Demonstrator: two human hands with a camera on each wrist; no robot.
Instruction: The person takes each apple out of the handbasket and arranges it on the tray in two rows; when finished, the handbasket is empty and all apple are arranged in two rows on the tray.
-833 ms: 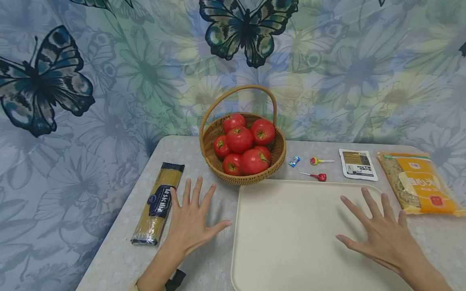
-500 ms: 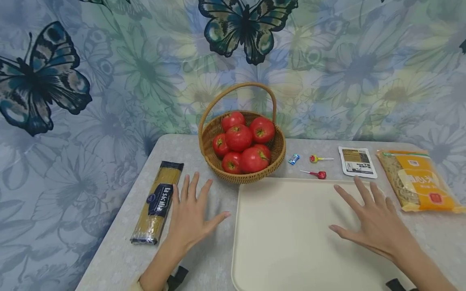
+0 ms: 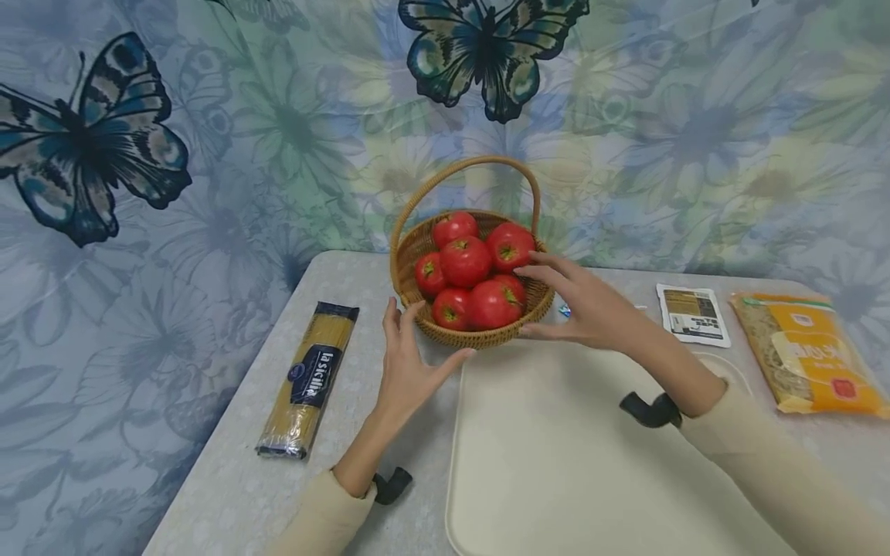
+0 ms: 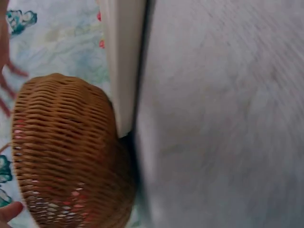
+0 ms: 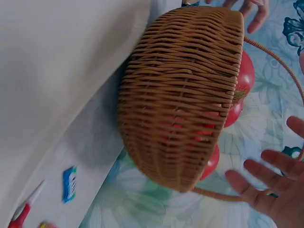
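A wicker basket with an arched handle stands behind the cream tray and holds several red apples. My left hand reaches to its front left rim, thumb spread away. From the right, my right hand has its fingers by the right rim and its thumb lower, near the front side. Whether either hand touches the wicker is hard to tell. In the right wrist view, spread fingers appear apart from the basket wall. The left wrist view shows the basket's woven side close up.
A pack of spaghetti lies to the left. Right of the basket are a blue-wrapped candy and a red lollipop, partly covered by my right hand in the head view. Further right lie a white pouch and a yellow grain bag.
Both hands have left their spread pose above the table and tray. The left has moved forward and right, the right far to the left, so they now flank the basket.
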